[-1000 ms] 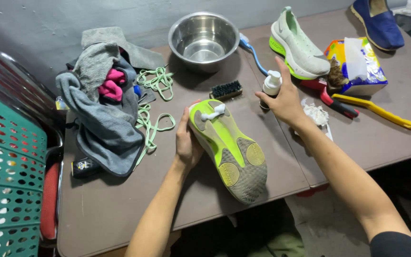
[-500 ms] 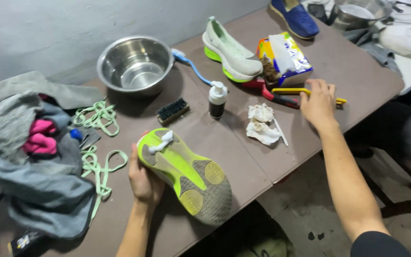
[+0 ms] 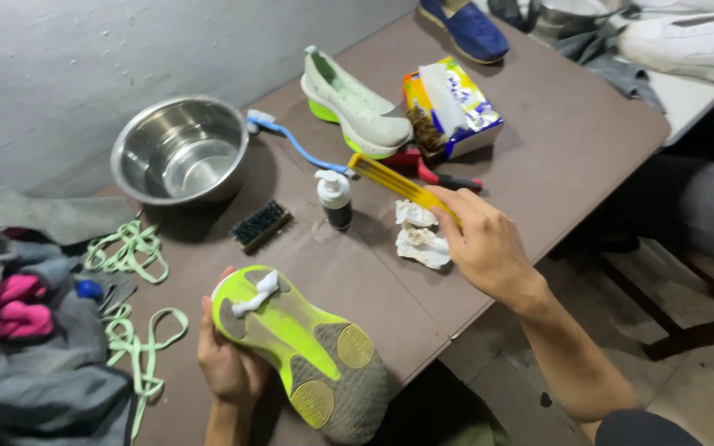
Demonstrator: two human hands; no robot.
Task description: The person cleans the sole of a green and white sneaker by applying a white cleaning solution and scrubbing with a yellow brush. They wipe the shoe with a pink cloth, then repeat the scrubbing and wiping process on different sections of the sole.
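My left hand (image 3: 226,363) grips an upturned sneaker (image 3: 303,351) with a neon green and grey sole, a streak of white foam near its toe. My right hand (image 3: 483,239) holds a yellow brush (image 3: 394,182) by its handle, lifted above the brown table (image 3: 572,157). Just below that hand lie crumpled white tissues (image 3: 421,235). A small dark bottle with a white pump top (image 3: 336,198) stands between the two hands. The matching pale green sneaker (image 3: 353,103) sits upright further back.
A steel bowl (image 3: 179,153), a black bristle brush (image 3: 262,225), a blue-handled brush (image 3: 295,144), a red-handled tool (image 3: 431,169), a tissue pack (image 3: 452,107), green laces (image 3: 130,252) and a cloth pile (image 3: 35,330) lie around. A blue shoe (image 3: 464,25) and white shoe (image 3: 687,41) sit far back.
My right hand let go of the bottle, reached right to the yellow brush, picked it up and brought it back over the tissues. The left hand kept hold of the sneaker.
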